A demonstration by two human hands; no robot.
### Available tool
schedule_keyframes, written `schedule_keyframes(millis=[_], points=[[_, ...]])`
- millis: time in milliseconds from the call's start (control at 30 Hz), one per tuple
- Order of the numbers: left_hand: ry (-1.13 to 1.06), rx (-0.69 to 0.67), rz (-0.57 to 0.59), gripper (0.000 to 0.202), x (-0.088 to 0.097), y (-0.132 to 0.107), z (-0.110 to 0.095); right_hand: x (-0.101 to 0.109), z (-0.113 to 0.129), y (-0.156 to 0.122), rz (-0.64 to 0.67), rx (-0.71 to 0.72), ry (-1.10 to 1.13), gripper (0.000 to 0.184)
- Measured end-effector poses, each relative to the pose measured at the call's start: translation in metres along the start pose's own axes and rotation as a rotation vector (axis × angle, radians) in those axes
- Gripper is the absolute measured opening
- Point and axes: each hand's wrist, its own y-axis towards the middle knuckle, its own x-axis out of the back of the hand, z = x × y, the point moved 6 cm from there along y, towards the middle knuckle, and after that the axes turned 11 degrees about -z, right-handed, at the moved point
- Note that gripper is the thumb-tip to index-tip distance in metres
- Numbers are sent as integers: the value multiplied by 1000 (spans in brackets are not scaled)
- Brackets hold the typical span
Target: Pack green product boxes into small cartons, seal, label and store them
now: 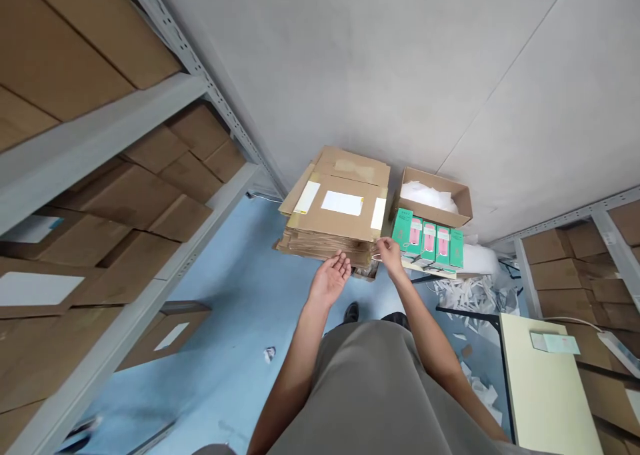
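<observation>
A stack of flattened cardboard boxes (pixel 345 222) lies in front of me, with white labels and tape on the top one. My left hand (pixel 330 278) is palm up at the stack's front edge, fingers loosely curled and apart, holding nothing. By the front right corner, my right hand (pixel 391 256) has its thumb and fingers pinched together. A thin pale strand seems to show beside those fingertips, but I cannot make out what they hold. Right of the stack stand green boxes with pink pictures (pixel 429 238), side by side.
An open carton (pixel 435 198) with white packing material stands behind the green boxes. Shelves with brown cartons line the left (pixel 135 195) and right (pixel 565 275). Shredded paper (pixel 470 298) litters the blue floor. A pale table (pixel 543 388) stands at lower right, with a small box (pixel 555 343).
</observation>
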Motion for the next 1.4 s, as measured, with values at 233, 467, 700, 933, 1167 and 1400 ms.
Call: schedule_keyframes(millis=[233,467,700,933,1167,1400], points=[[16,-26,84,11,-12,-10,-13,-8,50,-43,38,313,24,54],[62,-196,172,22,-41,-18,-18,50,74,-121,-26,445,39,49],[378,-8,380,28,-106,-38,73,165,15,-155,-375,258,126,55],[779,102,549,48,-159,-81,234,354,-61,-228,-986,185,256,60],[1058,142,653,43,-167,-123,422,579,-131,-354,-1608,173,335,58],[1276,98,765,63,-159,-157,584,721,-187,-438,-1751,82,251,51]])
